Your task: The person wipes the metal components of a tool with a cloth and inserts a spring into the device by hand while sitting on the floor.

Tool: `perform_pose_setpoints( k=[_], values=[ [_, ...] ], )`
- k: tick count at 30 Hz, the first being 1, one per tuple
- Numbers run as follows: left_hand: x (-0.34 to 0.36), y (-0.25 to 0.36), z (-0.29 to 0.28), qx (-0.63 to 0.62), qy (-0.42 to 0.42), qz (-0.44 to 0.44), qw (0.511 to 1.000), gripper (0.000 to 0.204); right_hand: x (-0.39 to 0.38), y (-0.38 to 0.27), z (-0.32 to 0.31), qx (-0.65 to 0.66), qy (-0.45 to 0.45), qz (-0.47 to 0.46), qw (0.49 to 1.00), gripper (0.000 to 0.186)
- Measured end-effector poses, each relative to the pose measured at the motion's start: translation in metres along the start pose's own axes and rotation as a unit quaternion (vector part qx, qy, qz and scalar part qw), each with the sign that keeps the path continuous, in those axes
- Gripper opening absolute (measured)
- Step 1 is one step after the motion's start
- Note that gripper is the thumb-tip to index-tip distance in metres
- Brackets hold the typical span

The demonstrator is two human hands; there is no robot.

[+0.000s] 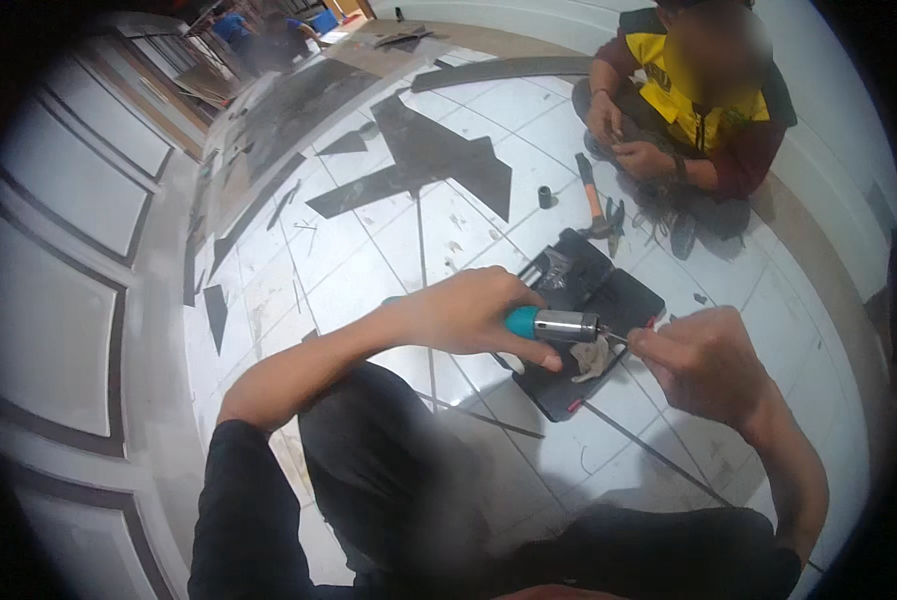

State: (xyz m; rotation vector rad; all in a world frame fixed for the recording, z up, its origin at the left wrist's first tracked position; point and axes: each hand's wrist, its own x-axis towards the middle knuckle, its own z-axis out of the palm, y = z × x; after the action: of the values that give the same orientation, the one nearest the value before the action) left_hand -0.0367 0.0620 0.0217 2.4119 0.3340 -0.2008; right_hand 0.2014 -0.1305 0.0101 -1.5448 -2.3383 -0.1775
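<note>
In the middle of the head view, my left hand is wrapped round a teal hand-held tool, which looks like a rotary tool with a cylindrical metal nose. The nose points to the right. My right hand pinches the end of a thin metal bit or rod at the tool's tip. Whether the bit sits inside the nose is too small to tell. Beneath both hands an open black plastic case lies on the floor, with a crumpled whitish cloth or glove on it.
Across from me at right sits a person in a yellow-and-dark vest. Before them lie an orange-handled hammer and a small black cylinder. Dark cut sheet pieces lie on white floor tiles. White panelled doors line the left.
</note>
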Motion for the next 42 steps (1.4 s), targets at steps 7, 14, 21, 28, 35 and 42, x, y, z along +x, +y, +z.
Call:
perform_pose_setpoints(
  k=[7, 14, 21, 28, 35, 42],
  values=[
    [0.007, 0.002, 0.012, 0.089, 0.005, 0.022, 0.996, 0.053, 0.008, -0.015, -0.022, 0.026, 0.047, -0.03, 0.998, 0.004],
    [0.001, 0.005, 0.006, 0.109, 0.004, 0.037, 0.993, 0.054, 0.006, 0.004, -0.002, 0.119, 0.045, 0.022, 0.992, 0.01],
    [0.004, 0.004, 0.007, 0.037, 0.001, 0.034, 0.999, 0.053, -0.007, -0.011, -0.003, 0.07, 0.029, -0.023, 0.997, 0.011],
    [0.004, 0.014, 0.012, 0.04, -0.034, -0.013, 0.999, 0.049, 0.007, -0.014, -0.02, 0.006, 0.076, -0.036, 0.996, 0.007],
    [-0.003, 0.013, 0.007, -0.028, -0.056, 0.026, 0.998, 0.048, 0.011, 0.003, -0.019, 0.228, 0.068, 0.096, 0.966, 0.004],
    [-0.001, 0.011, -0.002, -0.076, -0.031, -0.013, 0.997, 0.053, -0.006, 0.003, 0.001, 0.116, 0.07, 0.033, 0.99, 0.007]
  ],
)
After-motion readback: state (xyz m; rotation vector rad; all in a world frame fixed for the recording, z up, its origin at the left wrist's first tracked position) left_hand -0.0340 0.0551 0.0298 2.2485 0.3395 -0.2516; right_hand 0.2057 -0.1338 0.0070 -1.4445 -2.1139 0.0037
